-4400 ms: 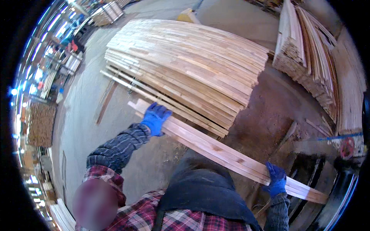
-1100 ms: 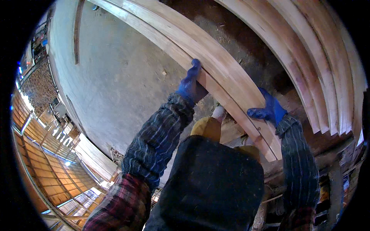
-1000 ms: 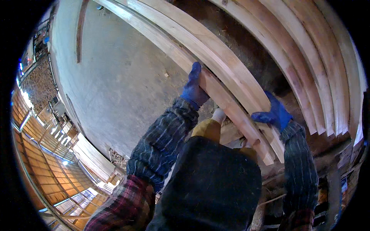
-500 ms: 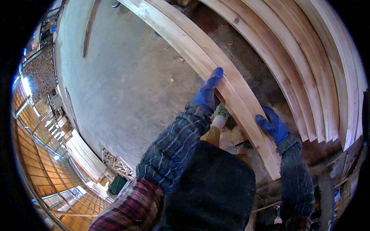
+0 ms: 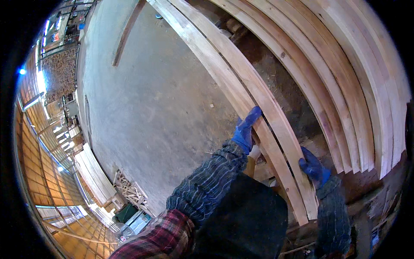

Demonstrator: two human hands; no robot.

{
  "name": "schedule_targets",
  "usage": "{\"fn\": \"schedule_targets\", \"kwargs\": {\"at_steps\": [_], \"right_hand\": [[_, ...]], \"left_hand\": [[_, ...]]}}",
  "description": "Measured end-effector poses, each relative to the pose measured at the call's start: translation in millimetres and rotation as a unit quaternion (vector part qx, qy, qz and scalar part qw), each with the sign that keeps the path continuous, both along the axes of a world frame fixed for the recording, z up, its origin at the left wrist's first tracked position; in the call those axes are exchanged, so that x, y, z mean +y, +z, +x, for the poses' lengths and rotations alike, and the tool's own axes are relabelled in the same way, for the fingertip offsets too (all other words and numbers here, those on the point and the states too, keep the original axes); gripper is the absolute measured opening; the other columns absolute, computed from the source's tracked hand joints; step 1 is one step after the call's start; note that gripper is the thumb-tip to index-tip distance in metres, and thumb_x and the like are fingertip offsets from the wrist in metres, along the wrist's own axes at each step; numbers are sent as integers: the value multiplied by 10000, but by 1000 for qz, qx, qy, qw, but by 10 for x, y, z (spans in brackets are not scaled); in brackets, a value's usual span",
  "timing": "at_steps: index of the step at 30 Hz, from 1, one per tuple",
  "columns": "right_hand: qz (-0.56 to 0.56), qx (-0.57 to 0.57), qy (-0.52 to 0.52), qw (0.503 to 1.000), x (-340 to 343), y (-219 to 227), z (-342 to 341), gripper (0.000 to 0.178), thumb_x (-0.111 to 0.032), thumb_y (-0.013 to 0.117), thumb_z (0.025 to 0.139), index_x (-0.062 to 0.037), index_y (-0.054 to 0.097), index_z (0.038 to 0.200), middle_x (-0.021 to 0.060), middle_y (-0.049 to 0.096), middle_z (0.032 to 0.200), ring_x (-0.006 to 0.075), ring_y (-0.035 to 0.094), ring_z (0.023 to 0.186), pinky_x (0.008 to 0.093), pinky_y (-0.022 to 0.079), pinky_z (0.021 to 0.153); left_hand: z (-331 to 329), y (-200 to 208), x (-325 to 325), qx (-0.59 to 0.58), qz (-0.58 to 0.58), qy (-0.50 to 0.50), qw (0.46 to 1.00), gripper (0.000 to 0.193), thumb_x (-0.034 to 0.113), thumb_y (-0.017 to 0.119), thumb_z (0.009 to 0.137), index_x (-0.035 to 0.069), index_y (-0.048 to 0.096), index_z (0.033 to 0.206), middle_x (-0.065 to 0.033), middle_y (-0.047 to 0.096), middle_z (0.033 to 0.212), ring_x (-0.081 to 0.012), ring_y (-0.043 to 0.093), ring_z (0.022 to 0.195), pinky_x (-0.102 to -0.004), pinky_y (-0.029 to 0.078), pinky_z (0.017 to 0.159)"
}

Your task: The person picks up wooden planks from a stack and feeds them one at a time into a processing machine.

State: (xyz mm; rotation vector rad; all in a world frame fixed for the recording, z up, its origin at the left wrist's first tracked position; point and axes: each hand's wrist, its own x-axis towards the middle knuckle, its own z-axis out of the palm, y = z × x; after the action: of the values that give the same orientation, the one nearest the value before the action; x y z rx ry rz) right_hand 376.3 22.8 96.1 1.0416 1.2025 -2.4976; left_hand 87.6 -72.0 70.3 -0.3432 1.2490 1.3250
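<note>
Two long pale wooden boards lie side by side in front of me, with a narrow dark gap between them. My left hand [image 5: 247,129], in a blue glove, is closed round the left wooden board [image 5: 213,64], thumb on top and the other fingers hidden below. My right hand [image 5: 315,167], also gloved in blue, grips the outer edge of the right wooden board [image 5: 264,101] close to its near end. Part of that hand's fingers is hidden by the board.
On the right several more long boards [image 5: 321,47] lie in a stepped row. A dark strip [image 5: 128,32] rests on the grey floor [image 5: 151,103] at far left. Wood offcuts [image 5: 129,190] are heaped at lower left, beside pale stacked planks [image 5: 95,175].
A gap has opened between the two boards, which lay against each other before. Both hands appear lower and slightly farther right in the picture; the whole view has shifted a little.
</note>
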Motion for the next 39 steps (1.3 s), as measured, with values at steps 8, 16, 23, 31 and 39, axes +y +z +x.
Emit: {"fn": "schedule_targets", "kwargs": {"at_steps": [8, 16, 23, 31, 39], "right_hand": [[391, -137, 43, 909, -246, 1169, -295, 727, -390, 665, 909, -49, 393, 1490, 268, 583, 1289, 422, 579, 1162, 476, 466, 1002], [433, -103, 100, 890, -390, 1763, -439, 702, -198, 631, 915, -68, 328, 1534, 271, 606, 1205, 460, 577, 1085, 514, 468, 944], [150, 1, -13, 989, -339, 1127, -256, 740, -235, 685, 902, -79, 332, 1534, 183, 542, 1384, 331, 516, 1296, 411, 398, 1104], [232, -37, -4, 972, -299, 749, -302, 783, -376, 679, 919, -25, 316, 1517, 211, 455, 1468, 332, 442, 1361, 426, 340, 1151], [159, -94, 59, 981, -229, 1426, -853, 858, -478, 767, 818, 8, 437, 1443, 210, 551, 1385, 305, 551, 1257, 412, 427, 1077]], "left_hand": [[145, 1110, 435, -42, -12, 129, 991, 702, 538, 622, 930, 103, 427, 1444, -116, 575, 1334, -267, 624, 1133, -434, 568, 902], [145, 889, 165, 90, 32, 90, 991, 521, 347, 693, 937, 109, 475, 1346, -97, 608, 1150, -260, 652, 1008, -438, 585, 846], [52, 535, -204, 54, 72, 85, 992, 470, 363, 670, 947, 73, 543, 1295, -103, 655, 1100, -265, 664, 1000, -444, 577, 869], [53, 982, 0, -35, 52, 50, 997, 567, 444, 695, 906, 37, 564, 1278, -119, 666, 1071, -271, 670, 971, -437, 572, 879], [69, 1117, 45, -24, 31, 115, 993, 610, 528, 668, 906, 49, 566, 1269, -118, 663, 1060, -253, 671, 909, -427, 585, 816]]}}
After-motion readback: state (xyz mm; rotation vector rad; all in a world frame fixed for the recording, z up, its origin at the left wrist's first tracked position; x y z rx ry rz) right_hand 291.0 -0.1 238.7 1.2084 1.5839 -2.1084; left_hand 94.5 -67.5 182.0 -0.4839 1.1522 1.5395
